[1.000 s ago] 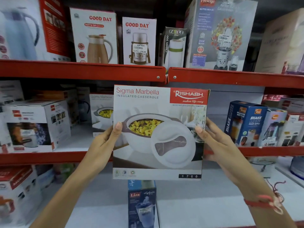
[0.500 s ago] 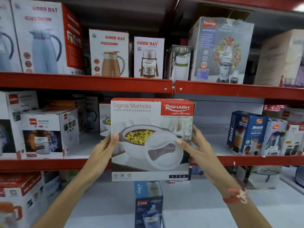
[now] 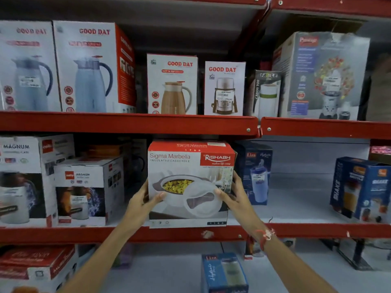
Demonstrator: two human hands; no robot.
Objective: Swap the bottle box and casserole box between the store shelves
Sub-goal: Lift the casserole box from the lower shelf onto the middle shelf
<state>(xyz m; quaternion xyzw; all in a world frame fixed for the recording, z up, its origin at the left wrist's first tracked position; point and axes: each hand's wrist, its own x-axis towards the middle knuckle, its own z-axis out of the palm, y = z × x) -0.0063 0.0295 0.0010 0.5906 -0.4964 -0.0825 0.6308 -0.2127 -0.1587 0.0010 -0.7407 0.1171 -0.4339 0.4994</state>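
The white and red Sigma Marbella casserole box (image 3: 186,166) stands upright at the front of the middle shelf (image 3: 169,234). My left hand (image 3: 143,199) grips its left side and my right hand (image 3: 234,197) grips its right side, thumbs on the front face. A blue Liza bottle box (image 3: 255,172) stands on the same shelf just behind and right of the casserole box. Another blue Liza bottle box (image 3: 224,273) stands on the lower shelf, below my right forearm.
White Magnum boxes (image 3: 84,191) crowd the middle shelf to the left. A blue shaker box (image 3: 359,187) stands at the right, with bare white shelf between it and the bottle box. Good Day flask boxes (image 3: 172,84) and a blender box (image 3: 321,75) fill the upper shelf.
Both hands have carried the casserole box forward and onto the middle shelf, where its base now meets the shelf edge. The view has tilted upward.
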